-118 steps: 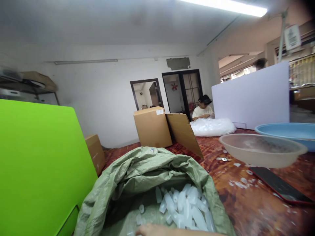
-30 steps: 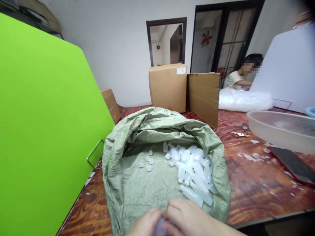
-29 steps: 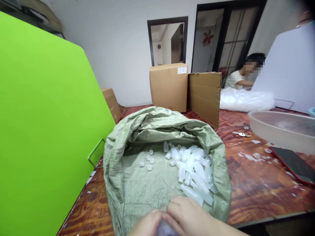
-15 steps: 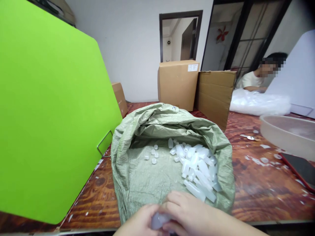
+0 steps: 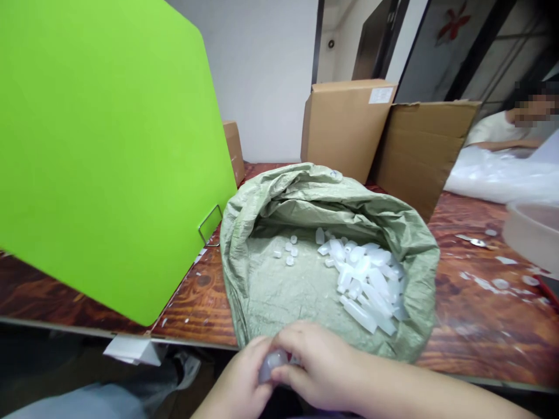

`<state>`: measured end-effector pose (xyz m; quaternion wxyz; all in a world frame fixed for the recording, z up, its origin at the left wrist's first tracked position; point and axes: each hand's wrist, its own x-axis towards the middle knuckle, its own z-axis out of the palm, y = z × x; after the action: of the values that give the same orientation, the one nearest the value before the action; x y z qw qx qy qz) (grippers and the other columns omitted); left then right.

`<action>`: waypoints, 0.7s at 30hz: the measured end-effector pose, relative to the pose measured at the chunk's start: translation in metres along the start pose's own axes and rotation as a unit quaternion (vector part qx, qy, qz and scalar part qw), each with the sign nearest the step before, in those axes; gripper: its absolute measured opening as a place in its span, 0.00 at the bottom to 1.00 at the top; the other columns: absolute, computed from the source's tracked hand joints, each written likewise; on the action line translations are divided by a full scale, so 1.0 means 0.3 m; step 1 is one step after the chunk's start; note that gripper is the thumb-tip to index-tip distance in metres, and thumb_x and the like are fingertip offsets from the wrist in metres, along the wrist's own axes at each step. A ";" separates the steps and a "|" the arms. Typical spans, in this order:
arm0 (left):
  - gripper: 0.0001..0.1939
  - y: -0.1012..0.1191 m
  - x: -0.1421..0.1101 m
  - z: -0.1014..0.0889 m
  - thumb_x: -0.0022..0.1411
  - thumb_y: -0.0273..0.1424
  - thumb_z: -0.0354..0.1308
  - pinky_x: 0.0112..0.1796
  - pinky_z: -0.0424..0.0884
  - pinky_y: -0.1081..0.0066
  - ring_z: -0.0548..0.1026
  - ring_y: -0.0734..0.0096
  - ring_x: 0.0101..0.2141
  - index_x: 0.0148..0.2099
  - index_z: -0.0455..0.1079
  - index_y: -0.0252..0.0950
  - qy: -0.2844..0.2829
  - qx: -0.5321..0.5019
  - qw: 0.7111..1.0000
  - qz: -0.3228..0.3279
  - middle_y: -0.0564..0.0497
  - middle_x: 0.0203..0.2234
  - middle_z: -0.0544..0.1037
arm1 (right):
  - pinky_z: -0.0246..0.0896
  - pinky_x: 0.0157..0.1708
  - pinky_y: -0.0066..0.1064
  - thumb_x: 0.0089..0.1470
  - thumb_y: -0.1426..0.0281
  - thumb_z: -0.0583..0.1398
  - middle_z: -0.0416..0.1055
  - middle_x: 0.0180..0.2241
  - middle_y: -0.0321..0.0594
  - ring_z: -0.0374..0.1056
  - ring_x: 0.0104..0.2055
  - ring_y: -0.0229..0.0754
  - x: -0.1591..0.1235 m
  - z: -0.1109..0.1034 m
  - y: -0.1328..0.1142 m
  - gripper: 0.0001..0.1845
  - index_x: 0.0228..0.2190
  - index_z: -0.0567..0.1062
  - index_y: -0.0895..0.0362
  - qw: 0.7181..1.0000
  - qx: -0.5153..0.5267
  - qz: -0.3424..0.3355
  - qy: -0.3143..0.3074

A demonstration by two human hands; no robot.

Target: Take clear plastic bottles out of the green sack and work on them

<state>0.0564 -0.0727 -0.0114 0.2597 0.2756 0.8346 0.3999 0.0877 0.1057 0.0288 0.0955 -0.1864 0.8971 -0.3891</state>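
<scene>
Both my hands meet at the near edge of a green woven sack [image 5: 279,302] with a rolled-down rim. Between them is a translucent plastic bottle [image 5: 271,365], mostly covered by fingers. My left hand [image 5: 248,372] is closed around its left side. My right hand [image 5: 314,361] is closed over it from the right, thumb and fingers pressed on it. Inside the sack, a heap of small translucent bottles [image 5: 367,273] lies to the right. Several small white caps [image 5: 290,250] lie loose on the left of the sack's floor.
A bright green board [image 5: 113,151] stands at left beside a wire bracket [image 5: 210,227]. Cardboard boxes [image 5: 345,128] stand behind the sack. At right are a translucent tub [image 5: 533,233], keys [image 5: 476,241], scraps and a phone [image 5: 550,288]. A person [image 5: 502,128] sits at far right.
The view has swung left and down, so the sack appears further right and higher in the frame. My hands stay together on the bottle, now showing slightly more of it.
</scene>
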 end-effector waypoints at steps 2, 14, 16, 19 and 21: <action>0.17 -0.003 -0.036 0.005 0.55 0.26 0.49 0.49 0.59 0.73 0.65 0.68 0.48 0.48 0.65 0.38 0.042 -0.011 0.999 -0.021 0.49 0.45 0.69 | 0.57 0.33 0.28 0.49 0.63 0.57 0.70 0.30 0.37 0.64 0.33 0.38 0.024 0.006 -0.021 0.10 0.32 0.72 0.55 1.000 0.001 0.006 -0.022; 0.23 -0.172 -0.240 0.013 0.46 0.39 0.63 0.21 0.50 0.79 0.58 0.84 0.20 0.41 0.67 0.28 -0.144 -0.329 0.898 -0.253 0.52 0.25 0.69 | 0.55 0.44 0.44 0.53 0.69 0.53 0.61 0.46 0.57 0.61 0.47 0.54 0.342 -0.058 0.311 0.19 0.47 0.64 0.62 0.971 -0.159 0.169 0.062; 0.21 -0.202 -0.211 0.091 0.45 0.38 0.63 0.18 0.45 0.77 0.54 0.85 0.17 0.38 0.69 0.27 -0.141 -0.380 0.872 -0.274 0.51 0.23 0.69 | 0.57 0.41 0.41 0.53 0.71 0.52 0.63 0.43 0.55 0.63 0.43 0.52 0.362 -0.044 0.351 0.14 0.41 0.68 0.62 0.969 -0.171 0.170 0.055; 0.18 -0.217 -0.110 0.229 0.41 0.36 0.65 0.16 0.45 0.76 0.58 0.82 0.15 0.32 0.67 0.27 -0.107 -0.431 0.819 -0.362 0.49 0.22 0.70 | 0.58 0.39 0.37 0.52 0.76 0.49 0.64 0.40 0.51 0.64 0.40 0.47 0.359 -0.027 0.364 0.12 0.36 0.69 0.61 0.972 -0.172 0.151 0.058; 0.17 -0.208 -0.021 0.310 0.42 0.35 0.64 0.16 0.50 0.78 0.60 0.81 0.16 0.32 0.66 0.29 -0.105 -0.433 0.798 -0.405 0.52 0.22 0.68 | 0.58 0.38 0.35 0.48 0.79 0.50 0.63 0.39 0.49 0.63 0.39 0.46 0.336 -0.029 0.356 0.13 0.37 0.68 0.61 0.973 -0.163 0.143 0.077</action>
<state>0.1061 -0.0611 -0.1114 0.5765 -0.1883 0.5773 0.5467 -0.0348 0.1371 -0.0463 0.0493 -0.0390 0.9705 -0.2327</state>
